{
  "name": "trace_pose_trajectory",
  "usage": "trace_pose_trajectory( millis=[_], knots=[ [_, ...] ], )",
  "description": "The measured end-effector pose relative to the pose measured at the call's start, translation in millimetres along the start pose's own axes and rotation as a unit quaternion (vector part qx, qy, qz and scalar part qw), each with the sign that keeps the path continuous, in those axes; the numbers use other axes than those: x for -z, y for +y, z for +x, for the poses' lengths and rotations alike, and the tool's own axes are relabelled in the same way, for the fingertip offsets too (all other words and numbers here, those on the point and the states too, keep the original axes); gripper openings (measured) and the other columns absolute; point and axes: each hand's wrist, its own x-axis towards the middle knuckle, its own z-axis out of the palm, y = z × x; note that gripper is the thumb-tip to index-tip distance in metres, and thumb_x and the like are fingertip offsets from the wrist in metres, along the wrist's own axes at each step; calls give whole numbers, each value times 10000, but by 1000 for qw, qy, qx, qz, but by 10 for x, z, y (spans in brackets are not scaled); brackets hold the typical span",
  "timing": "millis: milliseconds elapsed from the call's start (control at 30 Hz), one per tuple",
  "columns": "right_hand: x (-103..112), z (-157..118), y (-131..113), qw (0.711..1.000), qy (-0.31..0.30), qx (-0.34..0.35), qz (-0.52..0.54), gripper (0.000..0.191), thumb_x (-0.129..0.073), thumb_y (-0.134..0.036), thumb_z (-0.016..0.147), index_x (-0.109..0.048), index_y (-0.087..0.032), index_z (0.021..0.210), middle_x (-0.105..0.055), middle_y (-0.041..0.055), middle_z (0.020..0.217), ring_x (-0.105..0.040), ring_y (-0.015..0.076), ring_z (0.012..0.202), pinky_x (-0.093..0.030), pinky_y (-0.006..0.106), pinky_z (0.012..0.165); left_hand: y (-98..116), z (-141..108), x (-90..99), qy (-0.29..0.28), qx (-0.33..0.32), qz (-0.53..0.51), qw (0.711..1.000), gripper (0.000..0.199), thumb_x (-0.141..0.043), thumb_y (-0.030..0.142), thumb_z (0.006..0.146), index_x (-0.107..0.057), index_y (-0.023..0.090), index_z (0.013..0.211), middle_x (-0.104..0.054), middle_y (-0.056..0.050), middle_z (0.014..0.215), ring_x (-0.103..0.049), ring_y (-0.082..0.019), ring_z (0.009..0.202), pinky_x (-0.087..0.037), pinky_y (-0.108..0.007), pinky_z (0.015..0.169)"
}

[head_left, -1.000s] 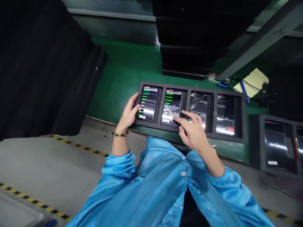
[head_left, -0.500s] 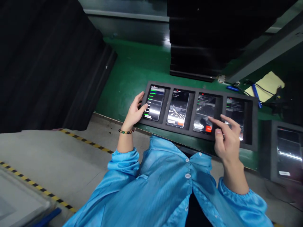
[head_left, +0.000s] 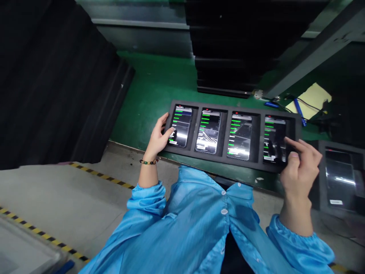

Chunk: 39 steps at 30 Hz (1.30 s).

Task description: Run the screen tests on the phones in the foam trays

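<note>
A dark foam tray [head_left: 222,158] lies on the green bench, with several smartphones in its slots, screens up. My left hand [head_left: 158,137] grips the tray's left end, its thumb over the rim beside the leftmost phone [head_left: 181,127]. That phone and the two middle phones, one left [head_left: 208,131] and one right [head_left: 239,137], show green and white text lines. Over the rightmost phone [head_left: 274,139], the index finger of my right hand [head_left: 302,163] stretches to the screen's right edge; touch cannot be told. The other right fingers are loosely bent and hold nothing.
Another foam tray with a phone [head_left: 339,175] sits at the right. Stacks of black trays stand at the left [head_left: 71,76] and at the back [head_left: 225,72]. Cables, blue pens [head_left: 300,112] and yellow paper [head_left: 312,99] lie back right, near a metal post.
My right hand has moved right, from the third phone to the rightmost one. Red buttons on the middle phones' screens have given way to green text lists. My left hand keeps its grip.
</note>
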Motion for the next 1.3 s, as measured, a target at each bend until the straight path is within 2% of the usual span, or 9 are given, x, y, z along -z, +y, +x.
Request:
trace_pose_trajectory(
  millis=[133,233,333,500,633,733,900,1067,1300],
  knots=[
    [12,67,147,998,-28,-50,-26,480,-499,-334,1040,-700,-220,1461,-680,148,1466,-485,329,1566,-414,593,1286,63,21,-25,11,9,36,999,692,-693,587,1037,-514,300,1640,-553,-133,1688,-522,-339,1575,-459,-533,1287],
    [-11,79,184,997,-48,-45,-31,499,-506,-362,1051,-659,-195,1495,-649,165,1511,-428,335,1603,-377,597,1316,149,55,-68,16,-2,84,996,620,-650,516,1072,-508,315,1642,-572,-114,1669,-543,-318,1545,-444,-528,1293],
    [-8,67,167,998,-51,-31,-27,487,-517,-359,1059,-661,-194,1494,-647,166,1518,-447,329,1593,-385,570,1313,273,66,-135,41,-23,134,990,523,-578,437,1105,-548,290,1606,-605,-112,1627,-563,-307,1510,-427,-518,1294],
    [64,22,111,1000,-22,-11,-6,429,-523,-332,1088,-698,-245,1470,-693,124,1495,-499,288,1568,-411,509,1292,490,15,-217,77,-92,214,969,441,-538,329,1097,-637,205,1509,-630,-164,1547,-544,-315,1502,-393,-502,1297],
    [75,-10,95,999,-33,9,7,382,-522,-315,1103,-763,-231,1388,-733,132,1393,-531,287,1533,-453,523,1270,588,-34,-242,85,-122,238,960,403,-560,302,1072,-681,210,1445,-652,-153,1516,-567,-324,1454,-410,-503,1260],
    [50,-16,100,999,-39,29,14,373,-506,-302,1111,-783,-223,1349,-773,112,1289,-565,301,1485,-484,564,1245,613,-72,-262,91,-136,240,957,395,-580,251,1037,-696,230,1413,-749,-106,1398,-629,-311,1353,-424,-499,1219],
    [35,-29,77,999,-35,35,23,362,-515,-281,1110,-784,-237,1349,-781,90,1273,-586,323,1457,-507,594,1222,607,-112,-288,120,-130,233,956,357,-530,192,1031,-717,249,1330,-838,-51,1220,-689,-283,1237,-372,-520,1260],
    [75,-140,59,998,-16,64,24,328,-533,-259,1107,-829,-246,1246,-808,81,1182,-665,311,1351,-549,558,1158,597,-117,-292,166,-95,224,956,305,-498,214,1062,-739,219,1248,-838,-91,1205,-700,-281,1244,-394,-514,1255],
    [103,-236,147,997,-54,62,-5,338,-531,-290,1098,-837,-249,1237,-802,93,1197,-666,312,1334,-536,559,1157,589,-125,-309,182,-93,212,956,272,-508,227,1079,-750,224,1203,-842,-89,1169,-710,-271,1208,-407,-509,1245]
  ],
)
